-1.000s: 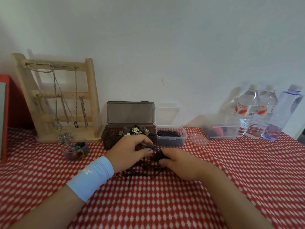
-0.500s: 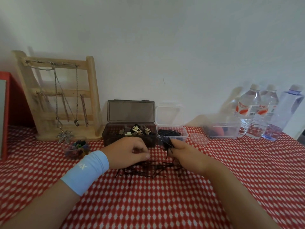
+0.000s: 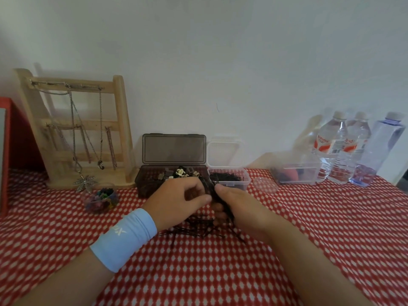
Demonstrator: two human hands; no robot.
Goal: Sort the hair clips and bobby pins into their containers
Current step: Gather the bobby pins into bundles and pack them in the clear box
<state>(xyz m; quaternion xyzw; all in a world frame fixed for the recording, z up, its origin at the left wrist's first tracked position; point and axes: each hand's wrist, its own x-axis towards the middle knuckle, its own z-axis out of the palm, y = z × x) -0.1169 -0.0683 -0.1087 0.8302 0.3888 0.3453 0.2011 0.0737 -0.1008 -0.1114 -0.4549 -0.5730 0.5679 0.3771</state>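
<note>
- A red-and-white patterned tablecloth covers the table; both forearms reach in over it, the left one wearing a pale blue wristband;
- loose bobby pins lie scattered on the cloth, just below and partly under the two hands;
- the right hand has its fingers curled round a bunch of bobby pins, which stands raised above the scattered ones;
- the left hand meets it, thumb and curled fingers closed on the top of the same bunch;
- just behind the hands a clear tub with its lid up holds more dark pins; touching it on the left, a dark box, lid also up, holds hair clips;
- a small jar of coloured bits sits to the left, a round lid to the right;
- at the wall: a wooden jewellery stand hung with chains, a clear container, three water bottles.
</note>
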